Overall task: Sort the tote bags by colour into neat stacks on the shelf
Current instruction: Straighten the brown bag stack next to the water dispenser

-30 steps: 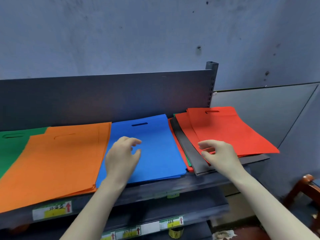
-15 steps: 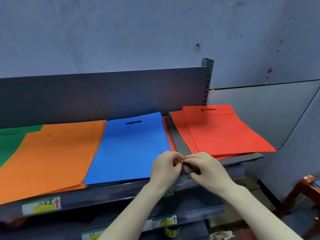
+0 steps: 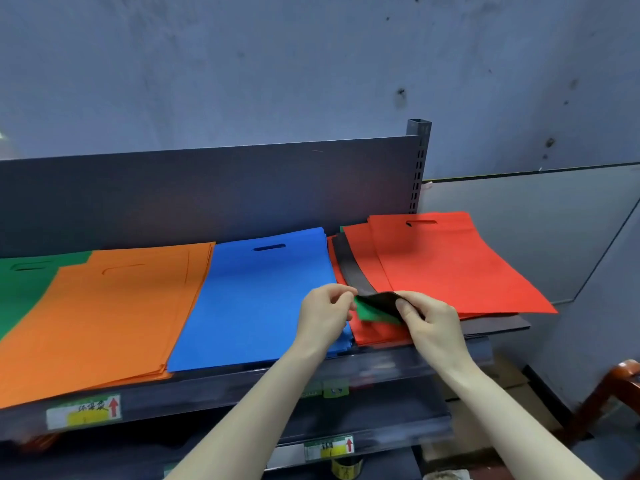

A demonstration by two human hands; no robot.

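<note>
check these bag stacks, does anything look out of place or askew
Yes. The right-hand pile is mixed: a black bag and a green bag lie between the red bags, which are fanned askew and overhang the end of the shelf. The right hand pinches the black bag's corner up, baring the green one.

Red up-arrows on shelf-edge labels [image 3: 83, 412], writing too blurred to read

Four lots of bags are laid side by side on the shelf [image 3: 214, 393], before the back panel [image 3: 207, 195]: the leftmost stack [image 3: 20, 289] is partly overlapped by the second stack [image 3: 104, 313], the third stack [image 3: 256, 299] is set right of that, and the rightmost pile [image 3: 450, 265] is placed at the right end.
</note>
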